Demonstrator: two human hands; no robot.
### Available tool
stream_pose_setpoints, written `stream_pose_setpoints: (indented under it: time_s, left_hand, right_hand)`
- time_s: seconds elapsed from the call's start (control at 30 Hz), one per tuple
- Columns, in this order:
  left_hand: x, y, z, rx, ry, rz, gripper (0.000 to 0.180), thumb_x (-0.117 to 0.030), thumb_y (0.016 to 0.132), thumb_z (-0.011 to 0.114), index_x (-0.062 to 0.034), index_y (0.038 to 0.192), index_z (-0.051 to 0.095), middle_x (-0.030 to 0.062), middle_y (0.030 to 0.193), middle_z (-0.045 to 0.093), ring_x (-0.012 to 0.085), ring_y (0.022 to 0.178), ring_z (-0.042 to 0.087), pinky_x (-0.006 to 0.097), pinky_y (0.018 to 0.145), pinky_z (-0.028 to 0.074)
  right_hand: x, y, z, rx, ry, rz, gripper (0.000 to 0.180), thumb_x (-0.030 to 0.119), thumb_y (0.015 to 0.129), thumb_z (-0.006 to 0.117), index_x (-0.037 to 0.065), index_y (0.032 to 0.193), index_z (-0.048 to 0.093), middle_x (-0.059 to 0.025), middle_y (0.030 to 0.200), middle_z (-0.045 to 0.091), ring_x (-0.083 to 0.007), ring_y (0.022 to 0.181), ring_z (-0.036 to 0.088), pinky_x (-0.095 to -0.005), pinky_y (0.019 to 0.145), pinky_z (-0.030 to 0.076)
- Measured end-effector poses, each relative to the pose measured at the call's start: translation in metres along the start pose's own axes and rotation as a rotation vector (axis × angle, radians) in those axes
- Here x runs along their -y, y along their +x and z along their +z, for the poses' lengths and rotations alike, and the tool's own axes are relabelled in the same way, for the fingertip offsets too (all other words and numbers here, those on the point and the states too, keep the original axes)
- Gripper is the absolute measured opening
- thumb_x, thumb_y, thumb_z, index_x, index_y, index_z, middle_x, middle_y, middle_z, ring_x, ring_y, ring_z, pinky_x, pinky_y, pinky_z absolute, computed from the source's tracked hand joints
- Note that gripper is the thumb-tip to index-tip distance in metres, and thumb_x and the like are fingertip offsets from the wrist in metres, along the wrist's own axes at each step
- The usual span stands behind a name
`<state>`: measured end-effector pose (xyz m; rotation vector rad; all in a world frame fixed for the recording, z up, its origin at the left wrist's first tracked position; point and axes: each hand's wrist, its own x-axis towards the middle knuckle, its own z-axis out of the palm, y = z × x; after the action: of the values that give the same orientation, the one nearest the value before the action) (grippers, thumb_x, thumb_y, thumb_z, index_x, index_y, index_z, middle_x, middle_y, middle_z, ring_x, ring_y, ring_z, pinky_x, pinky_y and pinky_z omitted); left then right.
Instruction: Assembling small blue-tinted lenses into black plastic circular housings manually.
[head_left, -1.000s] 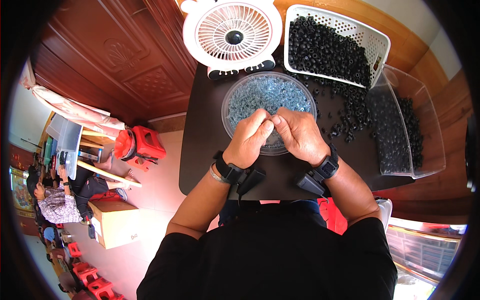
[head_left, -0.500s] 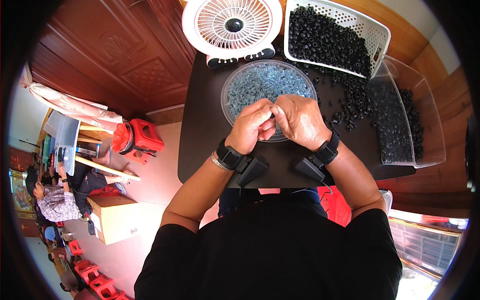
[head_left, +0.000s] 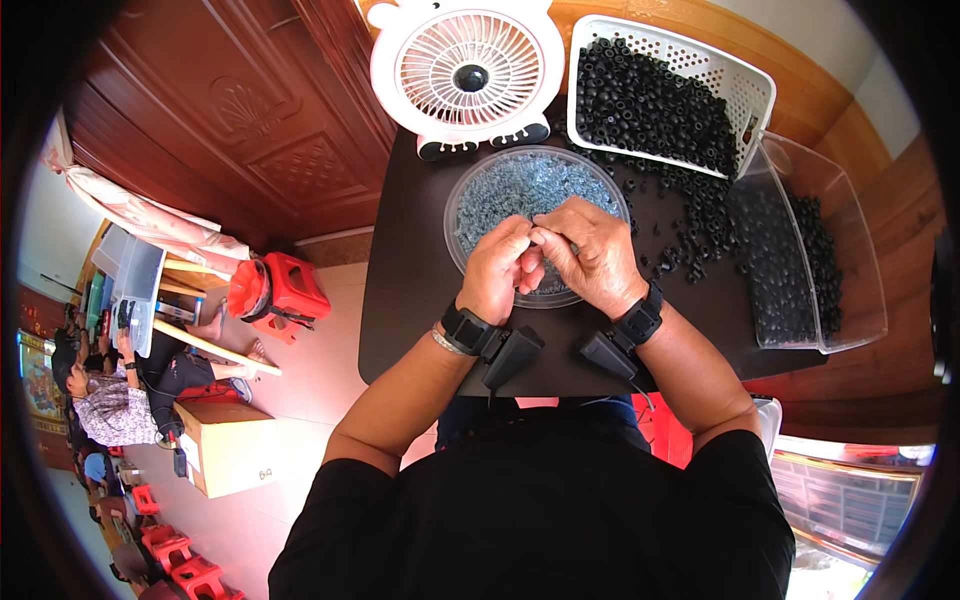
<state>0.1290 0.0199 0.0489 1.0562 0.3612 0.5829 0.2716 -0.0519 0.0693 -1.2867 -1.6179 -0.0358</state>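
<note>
Both hands meet over the near part of a round clear tub filled with small bluish, see-through pieces. My left hand has its fingers curled in and the thumb pressed near the fingertips. My right hand pinches with thumb and forefinger against the left fingertips. Whatever sits between the fingers is too small or too hidden to name. Each wrist wears a black band with a dark box hanging from it.
Behind the tub stands a white fan. A white perforated basket holds many black ring-like parts; more lie loose on the dark table. At right is a clear bin of black parts. A person sits far left.
The whole view has shifted slightly, so the table sits lower in it. My right hand's fingers have drawn in a little at the pinch; both hands stay together over the tub.
</note>
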Motion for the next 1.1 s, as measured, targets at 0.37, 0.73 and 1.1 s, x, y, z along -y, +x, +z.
stream_pose_setpoints:
  time_s: [0.37,0.73,1.1]
  left_hand:
    - [0.01,0.006,-0.011,-0.051,-0.04,-0.026,0.031,-0.03,0.096,0.039,-0.0028,0.098,0.054,0.005,0.073,0.057,0.0118,0.061,0.047,0.024,0.059,0.037]
    - [-0.006,0.001,-0.002,-0.035,0.069,0.016,0.031,-0.03,0.093,0.043,-0.0019,0.092,0.056,0.0045,0.069,0.057,0.0111,0.058,0.048,0.024,0.054,0.036]
    - [-0.01,-0.001,-0.007,0.013,0.134,-0.006,0.028,-0.029,0.092,0.049,-0.0022,0.095,0.052,-0.0003,0.063,0.042,0.0087,0.054,0.039,0.021,0.049,0.029]
  right_hand:
    - [0.008,0.006,-0.003,0.048,-0.212,-0.116,0.023,0.017,0.069,0.073,0.006,0.085,0.062,-0.0062,0.075,0.059,-0.0255,0.071,0.06,-0.0349,0.061,0.05]
    - [0.008,0.007,-0.007,0.055,-0.251,-0.146,0.023,0.02,0.07,0.073,0.006,0.084,0.06,-0.0053,0.072,0.056,-0.0246,0.069,0.058,-0.0352,0.061,0.048]
    - [0.006,0.004,-0.01,0.053,-0.217,-0.161,0.027,0.021,0.071,0.073,0.004,0.088,0.06,-0.0078,0.077,0.059,-0.0261,0.072,0.059,-0.0356,0.064,0.049]
